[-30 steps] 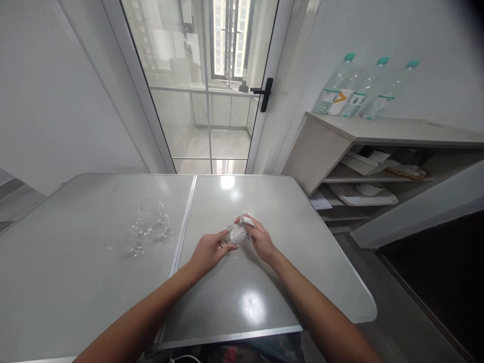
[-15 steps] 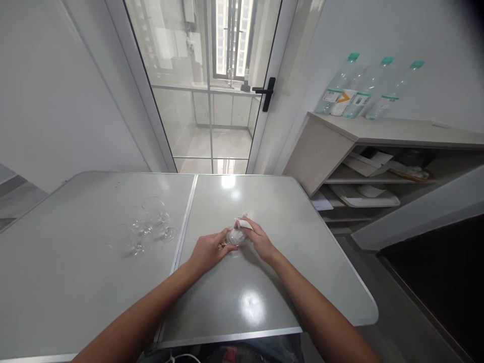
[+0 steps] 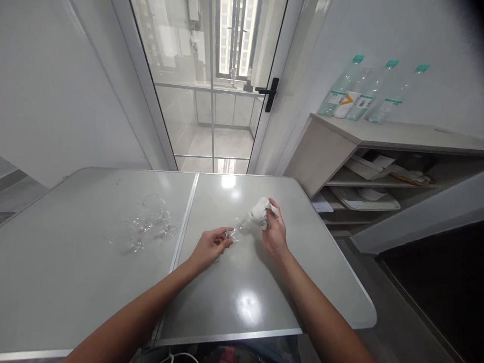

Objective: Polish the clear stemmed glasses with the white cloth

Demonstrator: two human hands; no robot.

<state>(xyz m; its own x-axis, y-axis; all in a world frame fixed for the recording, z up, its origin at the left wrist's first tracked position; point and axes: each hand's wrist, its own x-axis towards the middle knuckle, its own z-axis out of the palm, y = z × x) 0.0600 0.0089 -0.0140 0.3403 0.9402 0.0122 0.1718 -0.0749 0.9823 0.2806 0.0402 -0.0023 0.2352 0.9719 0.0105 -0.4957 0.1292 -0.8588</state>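
Note:
My left hand pinches the stem end of a clear wine glass that lies tilted above the grey table. My right hand is closed on a crumpled white cloth, which is pressed against the bowl end of that glass. Both hands hover near the middle of the table, just right of its centre seam. Two more clear stemmed glasses stand on the left half of the table, away from both hands.
A glass door with a black handle stands behind the table. To the right is a low wooden shelf unit holding papers, with three plastic bottles on top. The table's right edge borders a dark floor.
My right hand with the cloth has slid up and to the right, from over the glass to its far end. The left hand has stayed at the stem.

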